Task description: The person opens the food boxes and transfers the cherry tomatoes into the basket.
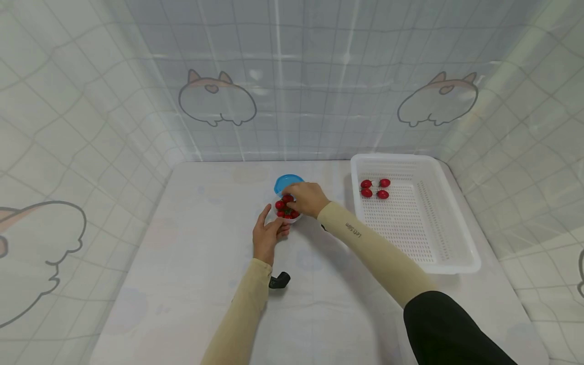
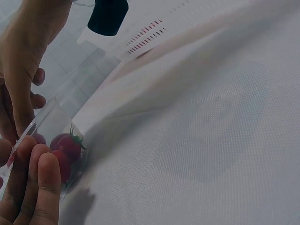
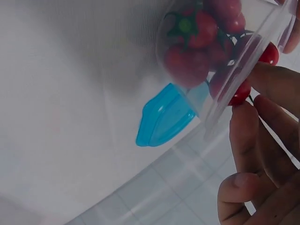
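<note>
From where I'm standing, the small red tomato [image 3: 241, 93] sits at the mouth of the clear tub [image 1: 294, 221], pinched between the thumb and fingers of the right hand [image 1: 309, 197]. The tomato looks smooth, so I'd worry about it squirting out if that pinch falls only on its rounded end. Its thin stem might also snag a neighbour and flick it over the rim. The left hand [image 1: 269, 235] lies along the tub's near side, its fingers fairly straight against the wall rather than wrapped tightly, so a knock from the right hand could tip the tub and set its load rolling. The blue lid [image 1: 288, 181], just beyond the right hand's fingers, might get nudged too. Counting: one tub, with at least six tomatoes [image 1: 280, 205] showing under the right hand, though the pile and fingers hide the exact number; one lid; and, to the right of the right hand, one white basket [image 1: 406, 228] with four loose tomatoes [image 1: 382, 194] at its far left end. Two hands work above one pale worktop [image 1: 205, 228].
</note>
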Demonstrator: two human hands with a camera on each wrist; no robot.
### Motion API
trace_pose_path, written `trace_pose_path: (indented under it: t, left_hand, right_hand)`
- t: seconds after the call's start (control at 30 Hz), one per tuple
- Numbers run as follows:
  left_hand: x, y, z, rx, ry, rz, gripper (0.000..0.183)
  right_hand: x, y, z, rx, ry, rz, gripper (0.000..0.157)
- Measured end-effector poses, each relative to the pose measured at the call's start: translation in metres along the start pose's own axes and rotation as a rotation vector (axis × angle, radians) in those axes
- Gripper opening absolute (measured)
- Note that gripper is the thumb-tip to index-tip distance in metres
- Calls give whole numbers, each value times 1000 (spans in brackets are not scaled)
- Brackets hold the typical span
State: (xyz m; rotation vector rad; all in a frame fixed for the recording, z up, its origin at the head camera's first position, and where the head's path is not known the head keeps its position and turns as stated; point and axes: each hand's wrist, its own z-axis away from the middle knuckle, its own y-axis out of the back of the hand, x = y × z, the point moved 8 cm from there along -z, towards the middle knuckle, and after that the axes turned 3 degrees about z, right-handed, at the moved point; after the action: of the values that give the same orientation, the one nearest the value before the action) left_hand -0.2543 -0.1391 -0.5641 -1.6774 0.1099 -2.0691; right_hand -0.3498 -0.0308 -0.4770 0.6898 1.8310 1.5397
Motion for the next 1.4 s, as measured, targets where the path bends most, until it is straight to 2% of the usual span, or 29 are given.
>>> trace_pose_path:
  t: [0.47,0.87,1.13,1.4]
  left_hand:
    - [-1,1,-2,-10,11,-16,57]
    - [-2,1,-4,-16,15,2,60]
    - [0,1,-1,-24,-4,6,60]
    - [-2,1,-3,-17,9,-4,58]
  right_hand:
    - [-4,-8,1,-28,12,92,32]
    - [-1,-9,2,-14,15,100,31]
    - [2,1,6,16,-5,35,32]
    - [8,21,13,91,-26,-58,30]
